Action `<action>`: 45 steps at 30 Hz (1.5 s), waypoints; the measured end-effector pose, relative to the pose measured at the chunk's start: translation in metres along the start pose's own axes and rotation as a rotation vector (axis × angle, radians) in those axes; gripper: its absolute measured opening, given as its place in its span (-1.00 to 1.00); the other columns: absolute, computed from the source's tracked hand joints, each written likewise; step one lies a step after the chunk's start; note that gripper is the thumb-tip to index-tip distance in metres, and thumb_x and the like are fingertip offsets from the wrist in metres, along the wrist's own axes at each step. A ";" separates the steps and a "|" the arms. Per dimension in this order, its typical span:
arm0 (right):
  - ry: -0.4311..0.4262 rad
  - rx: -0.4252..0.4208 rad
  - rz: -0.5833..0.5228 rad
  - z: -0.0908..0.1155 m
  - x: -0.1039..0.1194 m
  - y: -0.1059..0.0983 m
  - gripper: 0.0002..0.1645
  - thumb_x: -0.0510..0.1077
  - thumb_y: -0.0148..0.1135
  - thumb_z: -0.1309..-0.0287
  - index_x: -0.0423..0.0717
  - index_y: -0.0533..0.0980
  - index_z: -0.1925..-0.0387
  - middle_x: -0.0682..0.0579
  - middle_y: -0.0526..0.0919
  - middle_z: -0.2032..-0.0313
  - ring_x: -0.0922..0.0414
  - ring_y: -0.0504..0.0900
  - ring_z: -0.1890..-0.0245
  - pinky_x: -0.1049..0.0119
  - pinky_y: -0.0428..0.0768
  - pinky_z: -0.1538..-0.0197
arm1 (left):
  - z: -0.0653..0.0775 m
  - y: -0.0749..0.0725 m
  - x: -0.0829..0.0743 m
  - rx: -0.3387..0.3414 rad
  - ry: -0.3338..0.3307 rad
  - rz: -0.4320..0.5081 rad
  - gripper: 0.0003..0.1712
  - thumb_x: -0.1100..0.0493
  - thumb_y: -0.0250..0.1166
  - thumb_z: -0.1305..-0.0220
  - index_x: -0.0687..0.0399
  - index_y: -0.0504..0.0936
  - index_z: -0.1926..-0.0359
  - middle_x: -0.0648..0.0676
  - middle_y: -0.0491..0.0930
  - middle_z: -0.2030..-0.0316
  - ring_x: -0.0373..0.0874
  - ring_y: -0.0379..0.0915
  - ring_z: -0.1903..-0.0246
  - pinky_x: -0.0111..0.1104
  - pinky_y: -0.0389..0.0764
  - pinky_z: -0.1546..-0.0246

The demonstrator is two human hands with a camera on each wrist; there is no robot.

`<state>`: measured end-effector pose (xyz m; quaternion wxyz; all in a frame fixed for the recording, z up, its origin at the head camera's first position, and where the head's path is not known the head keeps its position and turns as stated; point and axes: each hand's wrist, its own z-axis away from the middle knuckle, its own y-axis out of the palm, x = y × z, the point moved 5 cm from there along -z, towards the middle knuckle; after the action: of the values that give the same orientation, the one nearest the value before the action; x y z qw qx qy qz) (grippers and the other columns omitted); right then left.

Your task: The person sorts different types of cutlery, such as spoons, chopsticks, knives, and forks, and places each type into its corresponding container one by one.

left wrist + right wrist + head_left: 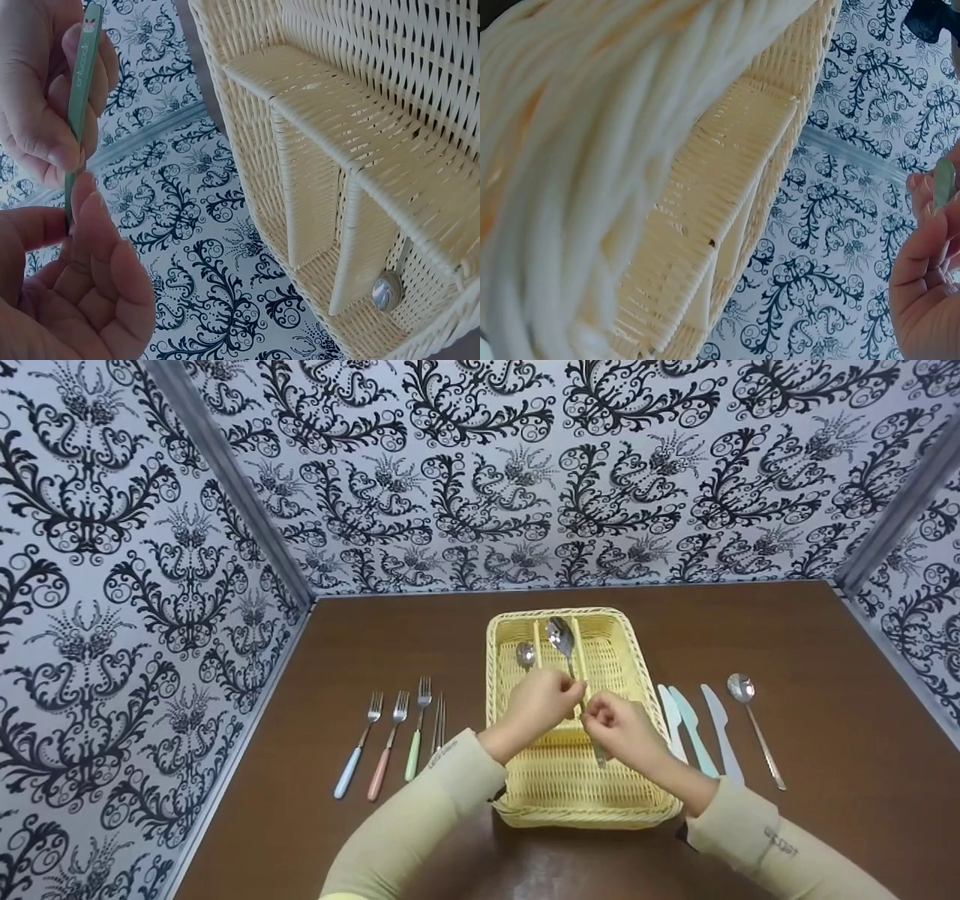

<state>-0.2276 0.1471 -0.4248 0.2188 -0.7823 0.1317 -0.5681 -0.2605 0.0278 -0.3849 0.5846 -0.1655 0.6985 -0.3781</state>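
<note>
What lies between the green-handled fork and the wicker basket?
In the head view, a pair of slim metal chopsticks lies between the green-handled fork and the wicker basket.

Forks (380,774) left of the basket (577,791) (one spoon (525,654) inside), knives (696,735) right.

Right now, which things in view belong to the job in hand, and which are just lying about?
Seemingly in the job:
- left hand
- right hand
- held spoon
- basket
- small spoon inside it

Lying about, in no hand:
- forks
- chopsticks
- knives
- far-right spoon
</note>
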 end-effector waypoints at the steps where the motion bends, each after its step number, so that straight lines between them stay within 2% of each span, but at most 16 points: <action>1: 0.001 -0.003 -0.007 0.000 0.000 -0.001 -0.94 -0.34 0.10 -0.08 -0.20 0.45 0.47 0.14 0.40 0.76 0.36 0.29 0.86 0.47 0.33 0.76 | -0.002 0.000 0.001 0.009 -0.012 0.001 -0.49 0.08 0.09 -0.27 -0.05 0.28 0.83 -0.12 0.41 0.80 -0.31 0.15 0.83 -0.52 0.12 0.79; 4: 0.003 -0.044 -0.048 0.000 0.000 -0.006 -0.96 -0.30 0.13 -0.14 -0.22 0.50 0.39 0.15 0.39 0.75 0.35 0.27 0.83 0.49 0.29 0.73 | -0.011 -0.001 0.006 0.050 -0.061 0.029 -0.57 0.08 0.09 -0.28 0.05 0.43 0.74 -0.07 0.51 0.71 -0.28 0.26 0.77 -0.53 0.25 0.75; 8: 0.014 -0.135 -0.117 -0.001 -0.001 -0.019 -0.91 -0.30 0.12 -0.17 -0.26 0.51 0.30 0.14 0.39 0.73 0.32 0.24 0.81 0.50 0.24 0.72 | -0.035 -0.009 0.021 0.068 -0.150 0.035 -0.68 0.11 0.09 -0.29 0.14 0.56 0.56 0.00 0.58 0.59 -0.20 0.45 0.64 -0.47 0.46 0.62; 13: 0.051 -0.156 -0.183 0.002 0.007 -0.031 -0.87 -0.33 0.04 -0.22 -0.31 0.48 0.23 0.11 0.36 0.74 0.32 0.21 0.83 0.50 0.23 0.74 | -0.066 -0.021 0.048 -0.046 -0.237 -0.147 -0.74 0.16 0.08 -0.24 0.08 0.53 0.56 0.01 0.58 0.54 -0.14 0.48 0.54 -0.32 0.50 0.50; 15: 0.061 -0.148 -0.201 0.005 0.013 -0.034 -0.87 -0.36 0.02 -0.22 -0.34 0.47 0.23 0.12 0.36 0.74 0.33 0.21 0.83 0.51 0.23 0.72 | -0.075 -0.020 0.058 -0.061 -0.291 -0.225 -0.78 0.18 0.08 -0.20 0.10 0.55 0.53 0.04 0.60 0.46 -0.13 0.49 0.48 -0.26 0.53 0.44; 18: 0.052 -0.144 -0.214 0.007 0.019 -0.035 -0.87 -0.37 0.02 -0.22 -0.36 0.46 0.24 0.13 0.36 0.74 0.33 0.22 0.83 0.49 0.26 0.73 | -0.087 -0.014 0.076 -0.041 -0.363 -0.277 -0.79 0.19 0.08 -0.20 0.17 0.59 0.43 0.13 0.61 0.31 -0.06 0.53 0.36 -0.14 0.57 0.32; 21: 0.043 -0.146 -0.217 0.008 0.020 -0.035 -0.88 -0.37 0.03 -0.21 -0.37 0.46 0.25 0.08 0.37 0.74 0.31 0.24 0.83 0.48 0.28 0.72 | -0.114 0.007 0.117 -0.089 -0.377 -0.306 -0.72 0.11 0.09 -0.25 0.20 0.63 0.40 0.17 0.63 0.29 -0.01 0.57 0.34 -0.11 0.58 0.36; 24: 0.047 -0.145 -0.209 0.008 0.019 -0.036 -0.87 -0.38 0.04 -0.20 -0.38 0.46 0.24 -0.03 0.40 0.72 0.29 0.27 0.82 0.48 0.32 0.71 | -0.157 0.045 0.181 -0.195 -0.353 -0.335 -0.73 0.12 0.10 -0.25 0.14 0.65 0.43 0.16 0.65 0.40 0.01 0.58 0.45 -0.13 0.56 0.54; 26: 0.066 -0.134 -0.205 0.008 0.017 -0.037 -0.87 -0.39 0.03 -0.19 -0.38 0.46 0.24 -0.04 0.40 0.71 0.28 0.29 0.81 0.47 0.35 0.70 | -0.181 0.073 0.221 -0.229 -0.361 -0.337 -0.74 0.16 0.06 -0.28 0.12 0.65 0.41 0.13 0.64 0.44 -0.02 0.57 0.51 -0.17 0.53 0.63; 27: 0.075 -0.129 -0.204 0.008 0.016 -0.037 -0.87 -0.40 0.03 -0.19 -0.39 0.46 0.23 -0.03 0.41 0.71 0.28 0.30 0.80 0.47 0.36 0.69 | -0.187 0.082 0.232 -0.214 -0.380 -0.321 -0.73 0.19 0.02 -0.30 0.12 0.64 0.39 0.12 0.62 0.46 -0.04 0.55 0.54 -0.19 0.52 0.64; 28: 0.082 -0.123 -0.200 0.009 0.016 -0.038 -0.87 -0.40 0.03 -0.19 -0.39 0.45 0.23 0.01 0.41 0.70 0.27 0.31 0.80 0.46 0.37 0.69 | -0.202 0.098 0.256 -0.232 -0.393 -0.313 -0.73 0.20 -0.01 -0.31 0.09 0.63 0.34 0.09 0.60 0.50 -0.07 0.52 0.59 -0.21 0.48 0.70; 30: 0.079 -0.114 -0.197 0.010 0.014 -0.039 -0.87 -0.40 0.02 -0.19 -0.40 0.44 0.22 0.09 0.40 0.70 0.25 0.32 0.79 0.43 0.40 0.69 | -0.228 0.124 0.294 -0.208 -0.430 -0.325 -0.69 0.19 -0.07 -0.35 0.08 0.62 0.28 0.07 0.58 0.54 -0.11 0.49 0.64 -0.22 0.45 0.75; 34: 0.091 -0.102 -0.199 0.012 0.010 -0.041 -0.86 -0.40 0.02 -0.19 -0.40 0.43 0.21 0.07 0.39 0.68 0.26 0.33 0.78 0.41 0.43 0.67 | -0.275 0.166 0.361 -0.175 -0.452 -0.417 -0.74 0.12 0.01 -0.28 0.04 0.63 0.30 0.05 0.56 0.57 -0.14 0.45 0.68 -0.23 0.40 0.82; 36: 0.104 -0.096 -0.198 0.012 0.003 -0.041 -0.86 -0.39 0.03 -0.20 -0.38 0.43 0.20 0.00 0.41 0.67 0.27 0.34 0.77 0.40 0.45 0.67 | -0.280 0.172 0.369 -0.143 -0.441 -0.466 -0.79 0.14 0.06 -0.22 0.03 0.63 0.35 0.06 0.58 0.51 -0.12 0.47 0.64 -0.23 0.41 0.80; 41: 0.098 -0.079 -0.185 0.010 -0.014 -0.041 -0.83 -0.35 0.03 -0.22 -0.31 0.43 0.15 -0.02 0.42 0.64 0.25 0.34 0.77 0.35 0.47 0.64 | -0.284 0.184 0.381 -0.036 -0.427 -0.507 -0.72 0.11 0.08 -0.21 0.05 0.61 0.13 0.09 0.58 0.17 -0.05 0.53 0.42 -0.22 0.51 0.63; 45: 0.079 -0.075 -0.149 0.011 -0.015 -0.043 -0.82 -0.32 0.03 -0.23 -0.27 0.44 0.13 0.02 0.43 0.64 0.20 0.36 0.77 0.33 0.48 0.62 | -0.293 0.195 0.396 -0.025 -0.450 -0.507 -0.63 0.08 0.09 -0.20 0.05 0.55 -0.02 0.09 0.47 -0.06 -0.04 0.51 0.21 -0.22 0.57 0.43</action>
<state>-0.2240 0.1939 -0.4191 0.1412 -0.7746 0.1028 -0.6079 -0.5987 -0.0127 -0.7907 0.6094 -0.4206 0.4931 -0.4568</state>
